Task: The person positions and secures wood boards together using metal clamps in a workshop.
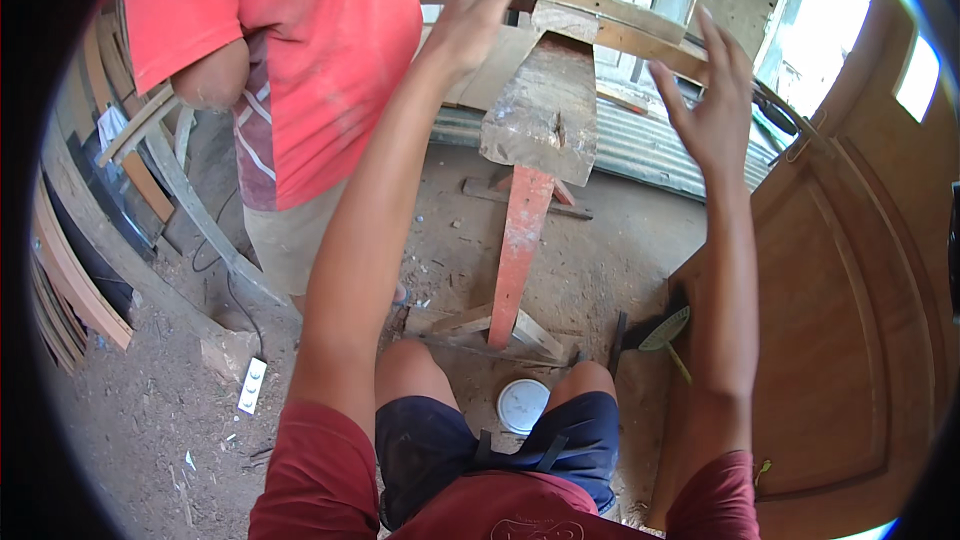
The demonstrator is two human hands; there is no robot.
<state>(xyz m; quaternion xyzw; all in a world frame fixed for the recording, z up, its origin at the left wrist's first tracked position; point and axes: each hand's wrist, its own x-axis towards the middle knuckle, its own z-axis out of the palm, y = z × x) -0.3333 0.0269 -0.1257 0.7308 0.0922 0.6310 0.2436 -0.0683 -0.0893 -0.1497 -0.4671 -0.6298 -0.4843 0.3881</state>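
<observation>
Both my arms are raised and stretched forward, one on each side of a thick worn wooden bench (545, 105) with a red-painted leg (522, 250). My left hand (478, 15) is up at the left of the bench's far end, fingers stretched out, holding nothing. To the right, my right hand (715, 105) is open with thumb and fingers apart. Across the far end of the bench lies a long wooden piece (625, 25); in this view my hands are nearest to it, and neither visibly grips it.
Another person in a red shirt (330, 70) stands close at the left. A brown panelled door (820, 330) leans at the right. Below are a white round lid (522, 405) and a white power strip (252, 386) with a cord. Curved timber pieces (150, 250) stand at the far left; corrugated sheets (660, 150) lie behind.
</observation>
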